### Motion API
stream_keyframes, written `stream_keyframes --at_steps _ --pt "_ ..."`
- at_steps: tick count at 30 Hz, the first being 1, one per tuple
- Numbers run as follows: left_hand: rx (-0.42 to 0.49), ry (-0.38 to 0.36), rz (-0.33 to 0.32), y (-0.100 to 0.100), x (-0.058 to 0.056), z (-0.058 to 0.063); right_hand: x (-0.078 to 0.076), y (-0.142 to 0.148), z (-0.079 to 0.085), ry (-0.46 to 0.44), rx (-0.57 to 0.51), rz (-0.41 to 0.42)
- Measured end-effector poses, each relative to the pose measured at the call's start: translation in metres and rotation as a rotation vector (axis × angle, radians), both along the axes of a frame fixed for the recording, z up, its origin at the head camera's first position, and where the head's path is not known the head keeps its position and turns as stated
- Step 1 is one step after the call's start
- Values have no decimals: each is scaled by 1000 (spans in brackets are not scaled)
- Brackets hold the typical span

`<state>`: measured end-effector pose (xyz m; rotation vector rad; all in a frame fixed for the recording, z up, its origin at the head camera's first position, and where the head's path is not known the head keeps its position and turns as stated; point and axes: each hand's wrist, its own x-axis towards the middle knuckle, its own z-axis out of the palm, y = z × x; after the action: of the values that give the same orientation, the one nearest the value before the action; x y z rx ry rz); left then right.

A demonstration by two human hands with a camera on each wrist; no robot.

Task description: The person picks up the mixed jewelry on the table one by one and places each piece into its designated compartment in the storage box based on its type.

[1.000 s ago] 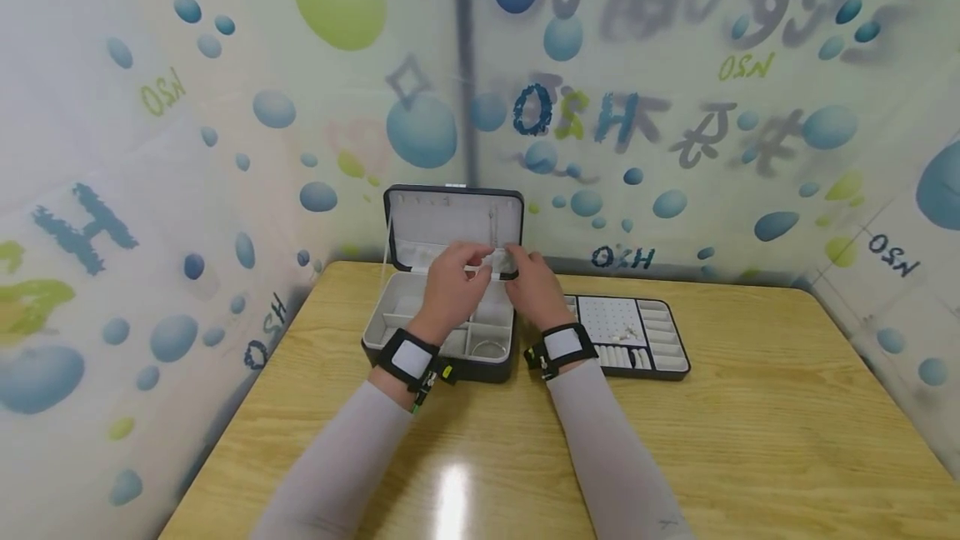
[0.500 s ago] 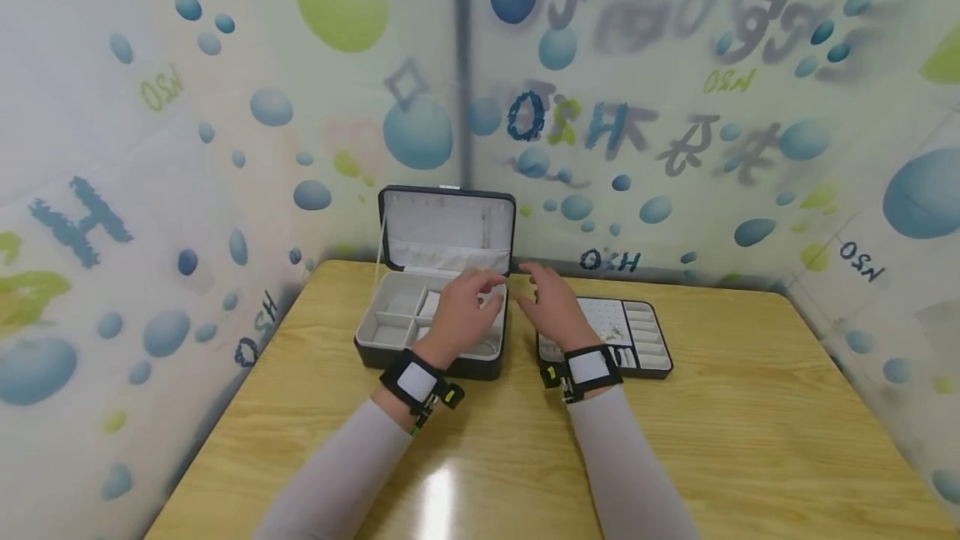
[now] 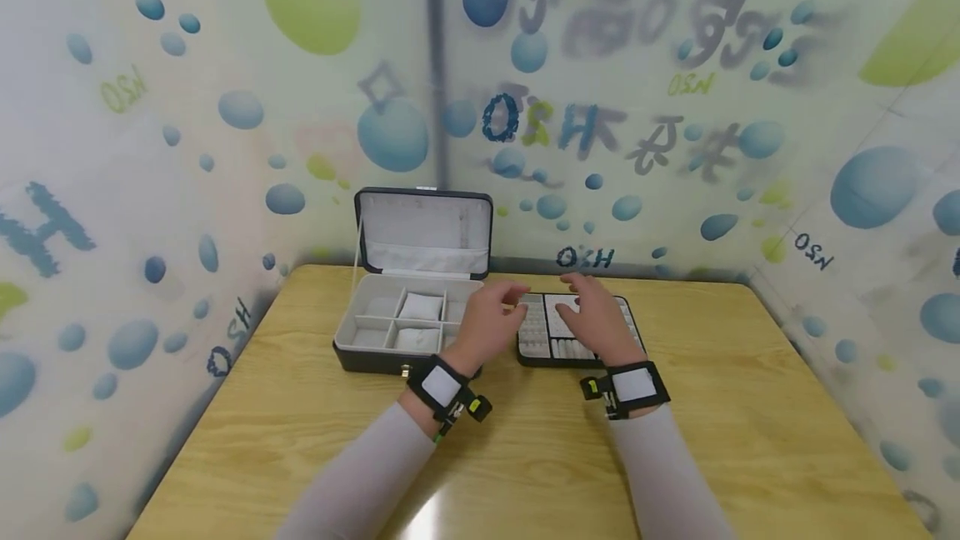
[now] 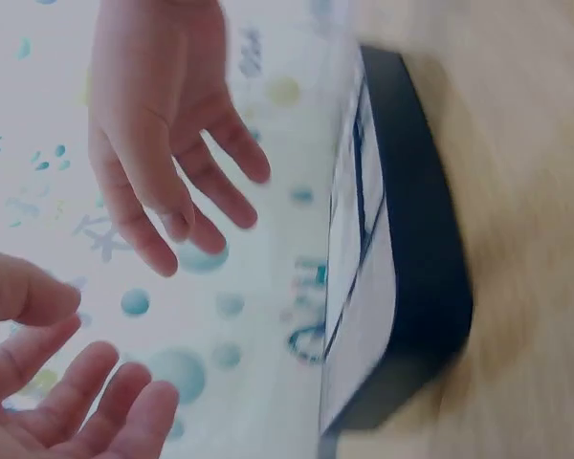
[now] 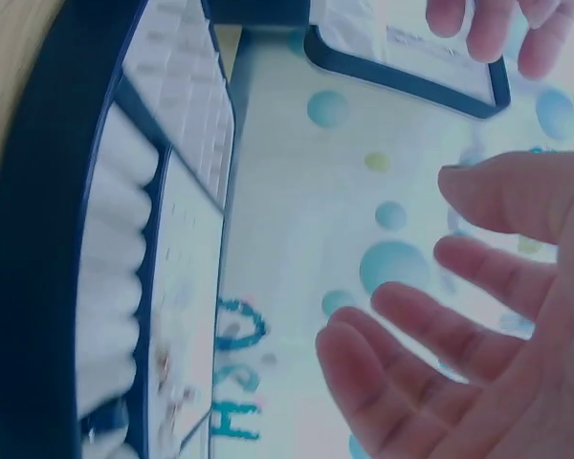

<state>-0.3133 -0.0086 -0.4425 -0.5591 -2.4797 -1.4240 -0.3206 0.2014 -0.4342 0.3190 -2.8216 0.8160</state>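
Note:
My left hand (image 3: 487,325) hovers past the right edge of an open jewelry box (image 3: 367,361), fingers loosely bent around nothing. Over the jewelry tray (image 3: 534,333) to its right hangs my right hand (image 3: 602,325), also holding nothing; the right wrist view shows its fingers (image 5: 402,335) spread and bent a little. The tray is black-rimmed, with white ring rolls (image 5: 110,277), a grid of small slots and a pad bearing small jewelry pieces (image 5: 167,382). My hands cover parts of the tray and the box's right compartments.
The box lid (image 3: 420,227) stands upright at the back, a thin chain (image 3: 464,227) hanging inside it. White cushions (image 3: 422,307) sit in the box's middle compartments. Patterned curtains (image 3: 555,190) enclose the wooden table (image 3: 540,457) behind and at the sides.
Both hands have moved right and down from the box lid, where they were close together; the right is now over the tray. The head view has turned rightward.

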Motion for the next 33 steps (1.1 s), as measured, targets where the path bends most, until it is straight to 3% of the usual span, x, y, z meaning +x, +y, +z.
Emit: stream_keyframes --at_steps 2,7,12,15,24,33 --pt "34 -43 4 7 0 -3 1 7 -1 -4 9 -28" --pt "20 -108 8 23 2 -11 7 28 -4 -19 92 -146" --pt "13 -124 49 31 3 -16 11 58 1 -56 150 -253" --pt "22 -125 82 31 1 -18 8 75 4 -116 118 -289" --pt "-30 -205 66 30 0 -30 -1 94 -11 -350 33 -339" --pt "-87 -263 70 31 0 -39 -8 98 -20 -453 -22 -340"
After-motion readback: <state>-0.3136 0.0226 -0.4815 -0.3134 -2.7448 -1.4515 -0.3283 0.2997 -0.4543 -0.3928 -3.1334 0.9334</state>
